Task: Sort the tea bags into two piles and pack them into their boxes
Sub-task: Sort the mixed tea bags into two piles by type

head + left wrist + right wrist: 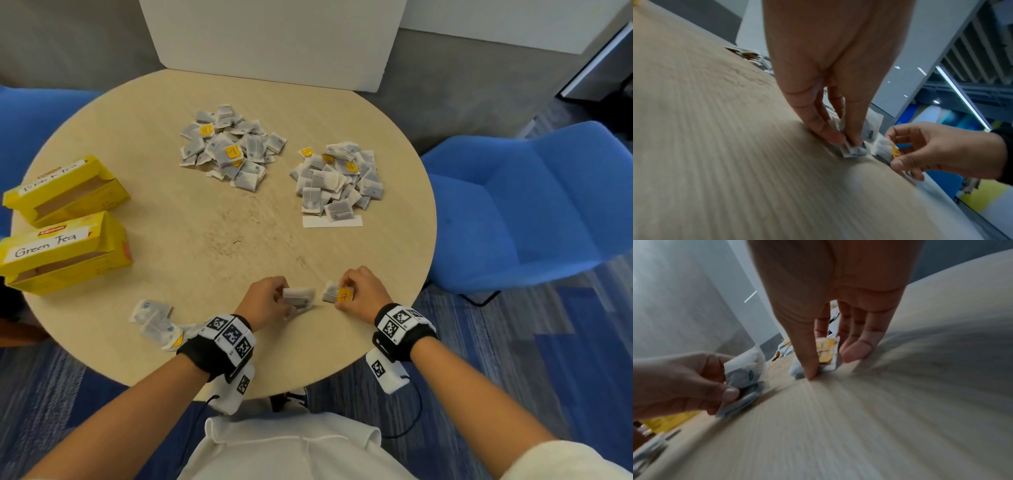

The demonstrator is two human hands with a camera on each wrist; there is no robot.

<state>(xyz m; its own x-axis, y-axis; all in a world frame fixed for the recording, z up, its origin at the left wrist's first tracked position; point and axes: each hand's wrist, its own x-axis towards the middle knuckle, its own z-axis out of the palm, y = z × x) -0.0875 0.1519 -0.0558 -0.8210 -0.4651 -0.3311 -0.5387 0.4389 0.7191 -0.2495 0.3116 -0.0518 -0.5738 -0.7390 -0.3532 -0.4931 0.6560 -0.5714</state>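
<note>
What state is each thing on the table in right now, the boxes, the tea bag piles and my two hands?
Green Tea box: open, looks empty.
Far yellow box: open, looks empty.
Left pile: loose on the table.
Right pile: loose, over a white slip.
Near-edge tea bags: loose.
Left hand: pinching tea bags.
Right hand: pinching a yellow-tagged tea bag.

On the round table (144, 137), two open boxes (65, 222) sit side by side at the left edge. Two heaps of tea bags (233, 149) lie near the middle and far side, one right of the other. A few bags (154, 320) lie at the near edge, left of both hands.
</note>
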